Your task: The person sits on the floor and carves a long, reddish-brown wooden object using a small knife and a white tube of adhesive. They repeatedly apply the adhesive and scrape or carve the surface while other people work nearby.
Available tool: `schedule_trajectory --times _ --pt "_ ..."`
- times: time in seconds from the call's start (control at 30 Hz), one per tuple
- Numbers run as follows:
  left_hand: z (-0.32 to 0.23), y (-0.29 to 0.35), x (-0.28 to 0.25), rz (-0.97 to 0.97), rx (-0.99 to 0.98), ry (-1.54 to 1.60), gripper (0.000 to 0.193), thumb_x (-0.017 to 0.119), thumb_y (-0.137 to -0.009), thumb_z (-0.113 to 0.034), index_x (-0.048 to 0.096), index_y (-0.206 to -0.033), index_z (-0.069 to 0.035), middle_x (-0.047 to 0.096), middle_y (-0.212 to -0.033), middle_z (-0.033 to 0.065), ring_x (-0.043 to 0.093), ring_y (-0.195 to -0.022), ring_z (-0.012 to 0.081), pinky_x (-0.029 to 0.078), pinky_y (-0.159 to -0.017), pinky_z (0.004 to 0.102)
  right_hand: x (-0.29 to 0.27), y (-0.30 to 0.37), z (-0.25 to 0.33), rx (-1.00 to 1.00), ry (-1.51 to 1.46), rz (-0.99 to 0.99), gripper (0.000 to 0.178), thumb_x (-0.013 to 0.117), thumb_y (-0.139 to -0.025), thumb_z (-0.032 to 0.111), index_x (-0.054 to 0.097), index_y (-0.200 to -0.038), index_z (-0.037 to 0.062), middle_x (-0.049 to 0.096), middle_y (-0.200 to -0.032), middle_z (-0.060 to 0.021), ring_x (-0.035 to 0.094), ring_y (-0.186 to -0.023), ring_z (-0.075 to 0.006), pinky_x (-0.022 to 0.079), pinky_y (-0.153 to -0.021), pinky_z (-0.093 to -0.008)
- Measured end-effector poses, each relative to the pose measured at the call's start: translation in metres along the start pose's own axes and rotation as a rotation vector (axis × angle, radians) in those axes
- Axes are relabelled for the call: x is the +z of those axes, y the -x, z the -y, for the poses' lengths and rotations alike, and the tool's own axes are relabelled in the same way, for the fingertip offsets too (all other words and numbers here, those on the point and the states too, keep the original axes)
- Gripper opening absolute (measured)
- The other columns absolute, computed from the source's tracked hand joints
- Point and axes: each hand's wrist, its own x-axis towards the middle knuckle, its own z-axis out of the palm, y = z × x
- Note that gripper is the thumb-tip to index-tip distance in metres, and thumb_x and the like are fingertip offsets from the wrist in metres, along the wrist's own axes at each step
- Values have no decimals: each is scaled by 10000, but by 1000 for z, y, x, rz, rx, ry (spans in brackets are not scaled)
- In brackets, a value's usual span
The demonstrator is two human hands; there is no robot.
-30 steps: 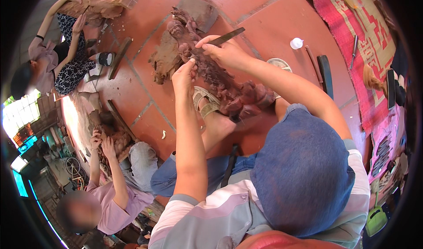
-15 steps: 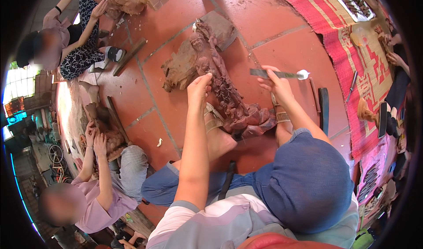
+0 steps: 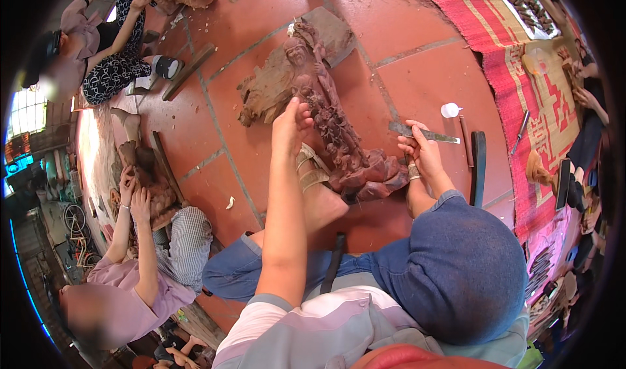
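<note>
Between my feet lies a reddish-brown carved wooden figure [image 3: 330,108], its rocky base toward me and its bearded head away, propped on rough wood. My left hand [image 3: 289,129] is beside the figure's middle, fingers curled together; whether anything small is pinched in them is hidden. In my right hand [image 3: 424,155], right of the figure and above its base, is a thin flat grey metal strip [image 3: 446,137], like a blade or file, gripped between thumb and fingers. A small white bottle [image 3: 450,110] with a nozzle stands on the tiles just beyond the strip.
A brown stick [image 3: 466,140] and a long dark bar [image 3: 479,167] lie to the right. Farther right, a red woven mat [image 3: 499,88] carries tools. The rough wood piece [image 3: 267,88] is left of the figure. Two people sit at the left with carvings.
My right hand has drawn back toward me with the metal strip, leaving the white bottle uncovered. My left hand has shifted slightly away from me and left along the figure.
</note>
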Motion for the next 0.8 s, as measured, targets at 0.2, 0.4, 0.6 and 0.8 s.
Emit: schedule_trajectory --times 0.2,0.4,0.6,0.8 --pt "-5 0 -28 -69 56 -52 292 560 -845 -279 601 -977 -22 570 -795 33 546 -668 139 517 -664 332 -8 -3 -1 -18 -144 -37 264 457 -913 200 492 -1108 26 588 -920 -98 627 -752 -158 546 -612 -259" --pt "59 28 -86 -133 387 -502 79 657 -752 -63 592 -763 -18 581 -682 0 512 -622 68 422 -571 200 -10 -9 -2 -26 -115 -27 263 470 -908 220 506 -1089 33 576 -901 -91 623 -734 -158 544 -595 -252" --pt "130 73 -109 -213 420 -566 148 625 -776 -92 654 -895 -9 618 -864 44 562 -783 113 442 -724 231 -12 -11 -5 -34 -66 -11 266 482 -902 219 511 -1087 31 572 -880 -91 622 -722 -163 545 -582 -251" --pt "135 68 -110 -213 405 -530 125 588 -795 -104 638 -862 -12 612 -814 42 561 -715 114 452 -669 242 -11 -8 -9 -30 17 5 263 465 -910 206 500 -1094 22 576 -930 -100 620 -729 -155 545 -606 -252"
